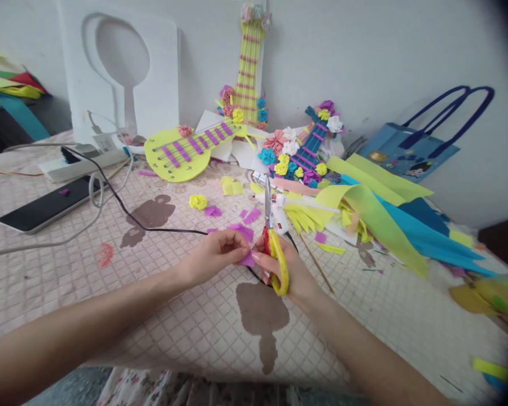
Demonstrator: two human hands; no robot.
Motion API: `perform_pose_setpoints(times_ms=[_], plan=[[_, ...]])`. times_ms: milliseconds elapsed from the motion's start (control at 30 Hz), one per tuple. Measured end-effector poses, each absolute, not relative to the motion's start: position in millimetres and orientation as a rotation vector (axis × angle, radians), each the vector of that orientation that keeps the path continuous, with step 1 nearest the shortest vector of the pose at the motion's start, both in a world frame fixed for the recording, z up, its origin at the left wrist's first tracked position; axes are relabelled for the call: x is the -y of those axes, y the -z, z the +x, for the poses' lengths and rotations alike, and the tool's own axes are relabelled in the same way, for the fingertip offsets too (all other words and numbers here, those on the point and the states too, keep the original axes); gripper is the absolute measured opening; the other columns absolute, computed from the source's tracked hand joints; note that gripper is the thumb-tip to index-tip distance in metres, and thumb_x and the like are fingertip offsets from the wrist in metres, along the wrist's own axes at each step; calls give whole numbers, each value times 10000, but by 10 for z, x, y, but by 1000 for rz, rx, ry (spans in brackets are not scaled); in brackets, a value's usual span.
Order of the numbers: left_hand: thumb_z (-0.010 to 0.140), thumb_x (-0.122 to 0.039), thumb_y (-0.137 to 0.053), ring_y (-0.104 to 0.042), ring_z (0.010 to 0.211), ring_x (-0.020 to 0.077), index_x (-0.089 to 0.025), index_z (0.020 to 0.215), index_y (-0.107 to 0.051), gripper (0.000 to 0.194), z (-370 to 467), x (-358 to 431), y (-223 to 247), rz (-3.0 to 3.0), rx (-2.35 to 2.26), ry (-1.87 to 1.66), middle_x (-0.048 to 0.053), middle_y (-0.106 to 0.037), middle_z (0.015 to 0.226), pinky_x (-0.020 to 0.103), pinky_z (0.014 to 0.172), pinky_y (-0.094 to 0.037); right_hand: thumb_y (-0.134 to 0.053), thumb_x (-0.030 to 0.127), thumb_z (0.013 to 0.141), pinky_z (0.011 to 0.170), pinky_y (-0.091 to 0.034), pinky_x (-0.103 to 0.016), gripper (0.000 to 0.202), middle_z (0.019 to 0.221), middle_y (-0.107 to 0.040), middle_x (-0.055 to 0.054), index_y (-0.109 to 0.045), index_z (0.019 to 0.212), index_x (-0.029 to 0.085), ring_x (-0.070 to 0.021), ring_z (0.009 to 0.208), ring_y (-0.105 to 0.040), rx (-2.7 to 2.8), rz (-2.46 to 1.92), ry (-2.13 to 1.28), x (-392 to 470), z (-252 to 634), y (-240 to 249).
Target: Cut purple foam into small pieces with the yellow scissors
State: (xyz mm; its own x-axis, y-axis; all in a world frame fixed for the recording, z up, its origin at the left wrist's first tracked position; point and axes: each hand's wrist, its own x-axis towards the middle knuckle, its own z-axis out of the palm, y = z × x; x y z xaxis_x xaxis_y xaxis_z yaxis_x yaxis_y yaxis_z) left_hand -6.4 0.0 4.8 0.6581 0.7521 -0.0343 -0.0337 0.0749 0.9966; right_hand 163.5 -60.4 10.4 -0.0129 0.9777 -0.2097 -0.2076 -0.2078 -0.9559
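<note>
Between my two hands is a small piece of purple crepe paper, pinched by the fingertips of my left hand. My right hand is closed around scissors with yellow and red handles, their blades pointing away from me. Its thumb and finger also meet the edge of the purple paper. Just beyond the hands lie more purple scraps and a yellow paper flower. A hot glue gun rests behind the scissors, partly hidden by them.
A yellow paper guitar and a blue one covered in flowers lie at the back. Yellow crepe strips spread to the right, near a blue bag. A phone and a black cable are on the left.
</note>
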Motion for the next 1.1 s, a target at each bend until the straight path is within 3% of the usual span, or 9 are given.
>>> perform_pose_setpoints(times_ms=[233, 367, 500, 633, 800, 967, 1100], plan=[[849, -548, -570, -559, 647, 142, -140, 798, -615, 414, -85, 22, -138, 1366, -803, -602, 11, -590, 691, 282, 639, -453, -734, 218, 632, 358, -377, -156, 295, 611, -547, 98, -527, 840, 201, -39, 378, -455, 915, -1241, -1397, 602, 1624, -113], [752, -449, -729, -533, 634, 122, -141, 734, -584, 341, -80, 15, -116, 1469, -727, -582, 4, -595, 681, 248, 594, -409, -744, 245, 634, 361, -382, -165, 312, 637, -554, 94, -523, 849, 202, -39, 374, -462, 912, -1254, -1388, 599, 1628, -96], [764, -389, -722, -547, 620, 108, -138, 729, -569, 296, -78, -17, -62, 1367, -703, -598, 1, -608, 655, 243, 611, -419, -771, 309, 645, 377, -392, -175, 353, 629, -541, 93, -520, 871, 208, -47, 379, -461, 914, -1246, -1390, 606, 1632, -112], [762, -364, -730, -582, 616, 116, -141, 729, -569, 277, -103, -48, -102, 1313, -730, -686, 5, -631, 642, 253, 625, -450, -741, 488, 726, 395, -395, -174, 395, 606, -481, 92, -486, 861, 219, -53, 407, -431, 992, -1280, -1384, 624, 1640, -123], [751, -358, -754, -658, 671, 145, -144, 738, -573, 281, -155, -85, -232, 1229, -780, -851, 22, -681, 691, 267, 667, -506, -566, 719, 785, 449, -480, -215, 503, 684, -462, 45, -506, 845, 223, -99, 522, -461, 1276, -1268, -1256, 652, 1674, -12], [747, -334, -769, -717, 775, 181, -153, 754, -553, 282, -195, -173, -265, 1111, -762, -1037, 25, -713, 757, 319, 797, -550, -530, 726, 806, 368, -361, -207, 506, 531, -427, 71, -503, 789, 221, -84, 381, -404, 1460, -1373, -1216, 658, 1682, 66], [741, -311, -779, -728, 788, 184, -156, 763, -542, 285, -203, -220, -249, 1026, -715, -1066, 30, -730, 768, 334, 834, -553, -512, 736, 802, 363, -334, -220, 525, 509, -404, 63, -445, 694, 227, -93, 381, -400, 1557, -1442, -1131, 650, 1660, 24]])
